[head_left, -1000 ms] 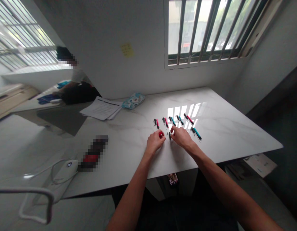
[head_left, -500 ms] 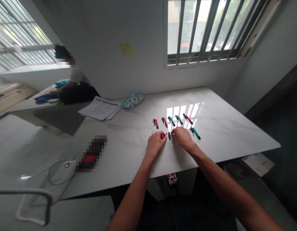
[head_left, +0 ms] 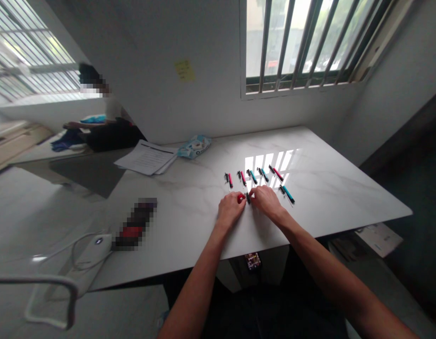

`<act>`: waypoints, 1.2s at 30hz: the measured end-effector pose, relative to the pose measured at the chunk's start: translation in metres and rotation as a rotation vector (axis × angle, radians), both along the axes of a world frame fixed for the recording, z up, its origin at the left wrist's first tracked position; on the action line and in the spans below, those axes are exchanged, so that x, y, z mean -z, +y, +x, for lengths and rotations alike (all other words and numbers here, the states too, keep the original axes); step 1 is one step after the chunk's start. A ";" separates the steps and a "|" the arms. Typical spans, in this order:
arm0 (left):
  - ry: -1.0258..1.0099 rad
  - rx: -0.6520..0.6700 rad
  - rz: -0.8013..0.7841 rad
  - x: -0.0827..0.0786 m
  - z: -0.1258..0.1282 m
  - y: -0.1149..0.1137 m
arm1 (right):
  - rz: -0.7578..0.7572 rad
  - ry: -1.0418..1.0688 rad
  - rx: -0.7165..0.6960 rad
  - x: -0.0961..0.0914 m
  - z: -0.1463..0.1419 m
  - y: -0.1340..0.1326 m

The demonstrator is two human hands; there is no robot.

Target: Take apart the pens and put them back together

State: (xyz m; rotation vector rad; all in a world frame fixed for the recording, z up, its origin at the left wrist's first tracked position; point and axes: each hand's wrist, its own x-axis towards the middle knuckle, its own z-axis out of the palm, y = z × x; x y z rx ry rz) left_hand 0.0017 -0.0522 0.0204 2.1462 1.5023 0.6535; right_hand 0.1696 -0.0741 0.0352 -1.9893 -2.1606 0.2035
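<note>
Just right and below frame centre, here's the black piece [head_left: 248, 198], long axis running up-frame, snug between the left hand [head_left: 232, 208], fingers clamped on a red piece [head_left: 240, 198], and the equally near right hand [head_left: 266, 199], grip unclear.

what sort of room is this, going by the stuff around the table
Possibly an office or a workroom, though a home study can't be ruled out: printed papers lie on a marble-patterned table, and a yellow sticky note is on the wall.
</note>
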 end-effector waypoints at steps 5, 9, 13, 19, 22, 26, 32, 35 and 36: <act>-0.292 0.035 -0.083 -0.008 -0.004 0.004 | 0.124 0.224 -0.049 -0.006 0.001 -0.005; -0.750 0.058 -0.212 -0.009 -0.002 0.007 | 0.233 0.620 -0.131 -0.013 -0.007 -0.016; -0.960 0.084 -0.303 -0.010 0.005 0.003 | 0.253 0.856 -0.185 -0.016 -0.022 -0.026; -0.916 0.066 -0.248 -0.011 -0.003 0.004 | 0.250 0.951 -0.125 -0.009 -0.022 -0.031; -0.898 0.038 -0.204 -0.011 -0.011 0.008 | 0.255 0.976 -0.053 -0.006 -0.013 -0.030; -0.963 -0.031 -0.208 -0.008 -0.017 0.010 | 0.244 1.010 -0.041 -0.004 -0.004 -0.028; -1.016 -0.054 -0.353 -0.003 -0.017 0.003 | 0.237 1.220 -0.001 -0.006 0.004 -0.021; -0.939 0.041 -0.484 -0.003 -0.016 -0.004 | 0.231 1.298 0.002 -0.010 0.007 -0.015; -0.930 0.059 -0.516 -0.002 -0.016 -0.005 | 0.225 1.309 0.001 -0.011 0.008 -0.014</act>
